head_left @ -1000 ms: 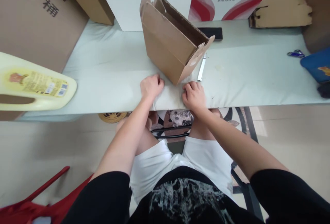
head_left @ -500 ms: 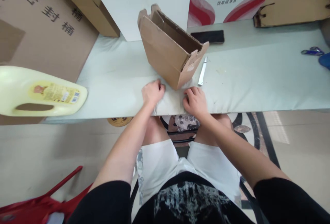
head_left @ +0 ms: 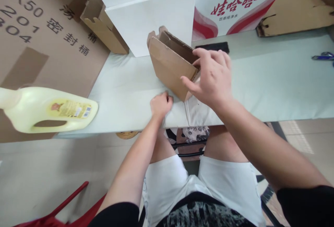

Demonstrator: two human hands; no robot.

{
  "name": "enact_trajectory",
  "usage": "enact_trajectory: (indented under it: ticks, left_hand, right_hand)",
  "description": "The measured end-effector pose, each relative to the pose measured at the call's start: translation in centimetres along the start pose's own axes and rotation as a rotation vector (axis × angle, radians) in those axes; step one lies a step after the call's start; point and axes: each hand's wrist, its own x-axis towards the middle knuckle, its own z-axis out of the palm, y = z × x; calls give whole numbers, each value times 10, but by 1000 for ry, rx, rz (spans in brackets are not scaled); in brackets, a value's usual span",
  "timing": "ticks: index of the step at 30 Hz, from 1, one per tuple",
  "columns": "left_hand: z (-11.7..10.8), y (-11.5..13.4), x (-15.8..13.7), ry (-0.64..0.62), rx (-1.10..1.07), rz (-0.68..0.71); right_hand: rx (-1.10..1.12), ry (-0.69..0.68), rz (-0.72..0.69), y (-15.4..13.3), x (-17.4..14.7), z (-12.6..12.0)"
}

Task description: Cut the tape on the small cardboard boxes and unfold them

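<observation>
A small brown cardboard box [head_left: 172, 68] with an open top stands on the cloth-covered table [head_left: 130, 91], turned at an angle. Over its near right end hovers my right hand [head_left: 215, 75], thumb and fingers spread apart. Whether a fingertip touches the box rim I cannot tell. My left hand [head_left: 161, 105] rests in a loose fist at the table's front edge, just left of the box's lower corner. The white-handled knife from the earlier frame is hidden now behind my right hand. A black phone [head_left: 215, 47] lies behind it, partly covered.
At left, a yellow jug [head_left: 49, 110] lies near a large printed carton [head_left: 52, 42]. Another small cardboard box [head_left: 104, 28] is beside a white box [head_left: 153, 21]. A red-and-white carton [head_left: 235, 9] and a cardboard piece [head_left: 294, 13] are behind; blue-handled items [head_left: 323, 57] lie far right.
My right hand has risen from the table's edge to the box's near right end, its fingers now spread. My left hand stays in a fist. The whole view has shifted slightly.
</observation>
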Motion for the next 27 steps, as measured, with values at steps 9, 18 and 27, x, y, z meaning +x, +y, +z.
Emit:
enact_trajectory:
  ticks: [9,18,27]
  left_hand:
    - [-1,-27,-6,327,-478,-14]
    - [-66,-26,-51,741,-1060,491]
    - [-77,-1,-40,456,-817,696]
  right_hand:
    - [61,163,-246,26,-20,-24]
    - [206,37,-482,57,-89,-66]
    - [146,36,-476,68,-60,-84]
